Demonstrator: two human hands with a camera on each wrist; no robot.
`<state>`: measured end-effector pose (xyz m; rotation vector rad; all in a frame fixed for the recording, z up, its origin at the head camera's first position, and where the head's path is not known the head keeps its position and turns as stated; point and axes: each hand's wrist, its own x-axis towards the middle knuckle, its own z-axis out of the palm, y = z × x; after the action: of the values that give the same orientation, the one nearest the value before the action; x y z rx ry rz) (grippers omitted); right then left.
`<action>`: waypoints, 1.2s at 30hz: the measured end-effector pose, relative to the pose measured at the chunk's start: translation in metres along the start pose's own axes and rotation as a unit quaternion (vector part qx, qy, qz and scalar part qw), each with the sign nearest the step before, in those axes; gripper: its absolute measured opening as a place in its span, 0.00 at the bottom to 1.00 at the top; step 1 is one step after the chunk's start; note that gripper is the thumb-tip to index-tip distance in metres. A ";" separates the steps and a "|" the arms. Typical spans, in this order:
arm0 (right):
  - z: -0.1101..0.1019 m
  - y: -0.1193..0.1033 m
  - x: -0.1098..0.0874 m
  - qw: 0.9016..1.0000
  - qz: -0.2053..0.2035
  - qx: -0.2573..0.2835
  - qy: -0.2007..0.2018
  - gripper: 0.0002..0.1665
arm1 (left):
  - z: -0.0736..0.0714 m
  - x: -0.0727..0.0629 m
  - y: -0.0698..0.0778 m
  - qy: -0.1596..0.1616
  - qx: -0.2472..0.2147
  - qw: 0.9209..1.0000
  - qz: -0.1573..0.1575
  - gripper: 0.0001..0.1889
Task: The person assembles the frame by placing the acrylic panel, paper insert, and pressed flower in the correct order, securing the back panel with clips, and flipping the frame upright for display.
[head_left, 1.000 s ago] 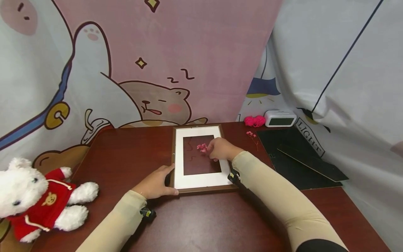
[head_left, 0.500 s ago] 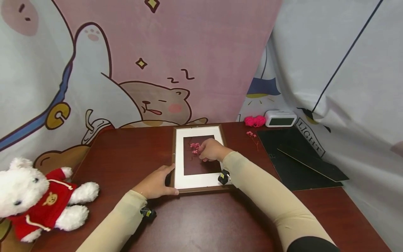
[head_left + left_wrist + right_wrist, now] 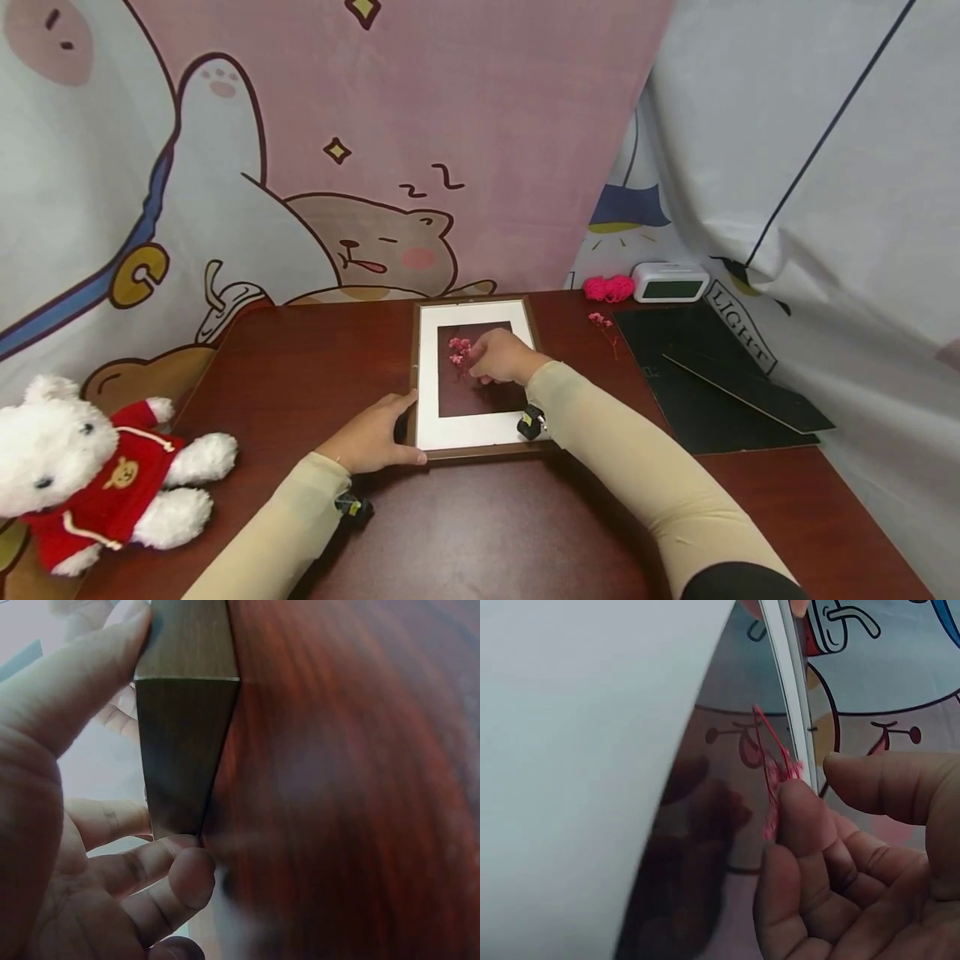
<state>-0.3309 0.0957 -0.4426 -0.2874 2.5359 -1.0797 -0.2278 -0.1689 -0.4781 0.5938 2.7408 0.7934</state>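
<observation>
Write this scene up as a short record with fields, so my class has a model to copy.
Surface: reddish-brown table
Main item: picture frame lying flat, white border around a dark middle
Left hand: holds the frame's near left corner
Right hand: fingers at a pink flower over the dark middle; thumb held apart
Second flower: on the table, right of the frame
Far right: small black board resting on a large black board
Behind: white clock beside pink yarn
Far left: white toy in red top
</observation>
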 end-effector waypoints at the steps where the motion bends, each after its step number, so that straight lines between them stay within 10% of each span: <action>1: -0.003 0.002 -0.001 1.000 -0.007 -0.009 0.006 0.19 | 0.000 0.000 0.000 0.000 0.000 1.000 0.000 0.59; 14: -0.078 0.091 -0.019 0.992 -0.062 -0.047 0.096 0.22 | -0.002 -0.002 0.002 -0.001 -0.001 1.000 -0.004 0.60; 25: -0.139 0.162 -0.040 0.980 0.011 -0.156 0.123 0.29 | -0.001 -0.001 0.000 0.002 0.005 1.000 -0.006 0.59; 36: -0.154 0.181 -0.053 0.969 0.065 -0.217 0.100 0.37 | 0.000 0.000 0.001 0.000 0.000 1.000 -0.002 0.59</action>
<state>-0.3534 0.3376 -0.4623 -0.1263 2.9101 -0.5169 -0.2275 -0.1683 -0.4777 0.5893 2.7401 0.7929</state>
